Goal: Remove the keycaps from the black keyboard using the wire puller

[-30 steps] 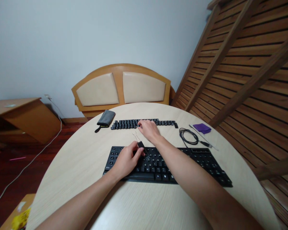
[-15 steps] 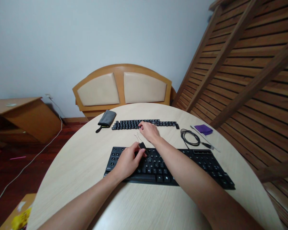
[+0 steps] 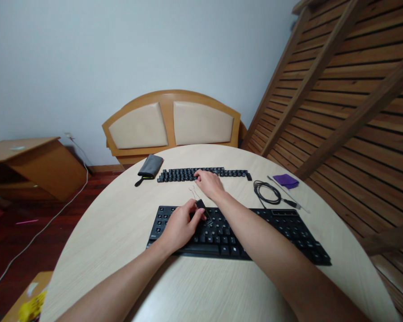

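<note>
A black keyboard (image 3: pixel 201 248) lies on the round table, with many of its keycaps off and bare switch posts showing. My left hand (image 3: pixel 183 226) is above its left part, closed on a keycap puller (image 3: pixel 200 204) with a black handle and thin wire ends on both sides. Beyond the keyboard, loose black keycaps (image 3: pixel 179 175) stand in neat rows. My right hand (image 3: pixel 209 183) reaches across to those rows, thumb and fingers pinched on a keycap there. The fingers partly hide that keycap, and my right forearm covers part of the keyboard.
A grey pouch (image 3: pixel 151 166) sits left of the keycap rows. To the right lie the coiled USB cable (image 3: pixel 267 193), a thin white stick (image 3: pixel 290 195) and a folded purple cloth (image 3: pixel 286 180). The pale table (image 3: pixel 100 250) has a rounded edge. Wooden slats (image 3: pixel 342 134) rise on the right.
Both hands stay in nearly the same places, the right at the keycap rows and the left with the puller. The whole view has shifted very slightly.
</note>
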